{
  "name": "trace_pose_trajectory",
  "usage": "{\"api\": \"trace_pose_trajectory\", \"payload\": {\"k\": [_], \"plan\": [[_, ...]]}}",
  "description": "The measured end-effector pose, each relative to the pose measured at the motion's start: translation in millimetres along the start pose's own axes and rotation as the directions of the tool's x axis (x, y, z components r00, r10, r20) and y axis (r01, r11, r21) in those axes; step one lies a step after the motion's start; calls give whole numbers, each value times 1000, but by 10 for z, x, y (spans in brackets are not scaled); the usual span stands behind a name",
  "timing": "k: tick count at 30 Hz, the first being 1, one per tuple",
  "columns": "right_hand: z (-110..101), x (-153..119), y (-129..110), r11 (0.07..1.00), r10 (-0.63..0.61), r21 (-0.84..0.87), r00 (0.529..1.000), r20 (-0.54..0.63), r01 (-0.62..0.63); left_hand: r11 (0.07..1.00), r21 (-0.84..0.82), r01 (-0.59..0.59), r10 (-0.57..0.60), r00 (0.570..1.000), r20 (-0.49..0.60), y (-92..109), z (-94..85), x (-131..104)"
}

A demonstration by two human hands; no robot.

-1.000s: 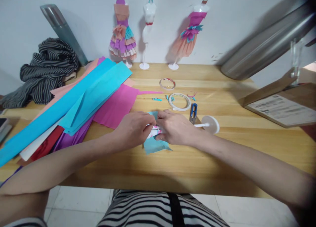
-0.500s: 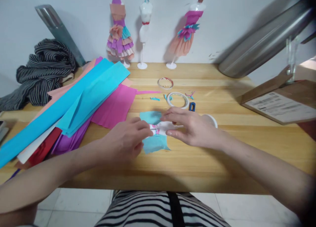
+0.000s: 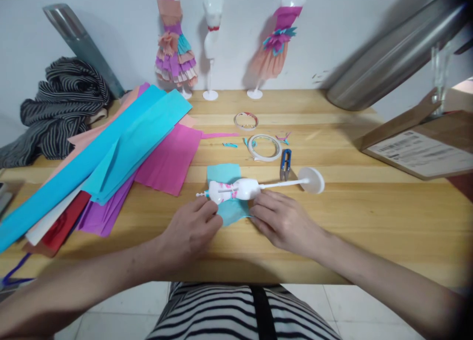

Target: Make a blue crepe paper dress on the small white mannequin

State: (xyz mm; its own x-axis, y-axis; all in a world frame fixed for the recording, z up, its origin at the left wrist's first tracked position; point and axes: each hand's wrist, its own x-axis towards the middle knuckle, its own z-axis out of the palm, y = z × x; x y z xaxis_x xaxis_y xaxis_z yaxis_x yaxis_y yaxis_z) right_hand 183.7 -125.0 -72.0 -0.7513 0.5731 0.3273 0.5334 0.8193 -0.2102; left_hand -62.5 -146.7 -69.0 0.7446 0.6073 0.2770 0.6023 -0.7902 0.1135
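Observation:
A small white mannequin [image 3: 248,188] with pink marks on its torso lies on its side across a light blue paper piece [image 3: 233,217], its round base to the right. My left hand [image 3: 195,224] is closed at the paper's lower left edge, just below the mannequin's shoulder. At the paper's lower right corner my right hand [image 3: 283,219] has its fingers closed, below the mannequin's hips. Fingertips of both hands are partly hidden, but each seems to pinch the paper's edge.
Tape rolls [image 3: 264,148] and blue snips [image 3: 286,164] lie beyond the mannequin. Coloured paper strips [image 3: 121,153] are piled at left. Three mannequins [image 3: 213,39] stand at the wall. A cardboard box [image 3: 421,143] and metal cylinder [image 3: 362,79] are at right.
Both hands have moved down off the mannequin to the near edge of the blue paper. The mannequin, its base and the snips now show more fully.

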Motion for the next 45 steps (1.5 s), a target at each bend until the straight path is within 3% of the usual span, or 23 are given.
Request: {"api": "trace_pose_trajectory", "payload": {"k": [6,12,16,19,22,25,27,29,30,31,36,45], "plan": [[-10,-5,4,1000,5,16,1000,21,-5,999,-47,23,-21,998,53,-1,-150,83],[-23,-15,7,1000,-30,5,1000,-9,30,920,-355,166,-182,983,-13,-230,-287,249],[-2,-17,-10,998,-64,-4,998,-15,64,947,-234,218,-208,976,67,-314,-215,463],[1,-21,-18,997,-78,-14,997,-21,78,979,-85,185,-169,971,167,-292,-146,634],[-28,-12,-16,998,-52,-28,998,-28,51,979,-79,189,-173,968,181,-283,-182,727],[-57,17,0,999,-15,-40,999,-48,13,962,-207,179,-156,980,123,-288,-296,671],[-57,41,16,998,-8,-58,999,-52,5,959,-272,83,-53,992,117,-263,-343,561],[-44,63,32,996,-17,-83,999,-44,13,973,-231,7,26,990,137,-213,-333,434],[-35,71,38,996,-21,-91,999,-38,18,986,-167,11,16,987,162,-186,-308,378],[-29,79,43,995,-19,-96,999,-38,15,991,-129,-16,31,992,119,-162,-276,334],[-48,114,66,997,53,-57,996,-70,-58,994,-45,99,-99,995,8,-137,-161,313],[-155,191,88,988,145,68,987,-64,-141,993,-82,88,-83,994,69,-214,-123,420]]}}
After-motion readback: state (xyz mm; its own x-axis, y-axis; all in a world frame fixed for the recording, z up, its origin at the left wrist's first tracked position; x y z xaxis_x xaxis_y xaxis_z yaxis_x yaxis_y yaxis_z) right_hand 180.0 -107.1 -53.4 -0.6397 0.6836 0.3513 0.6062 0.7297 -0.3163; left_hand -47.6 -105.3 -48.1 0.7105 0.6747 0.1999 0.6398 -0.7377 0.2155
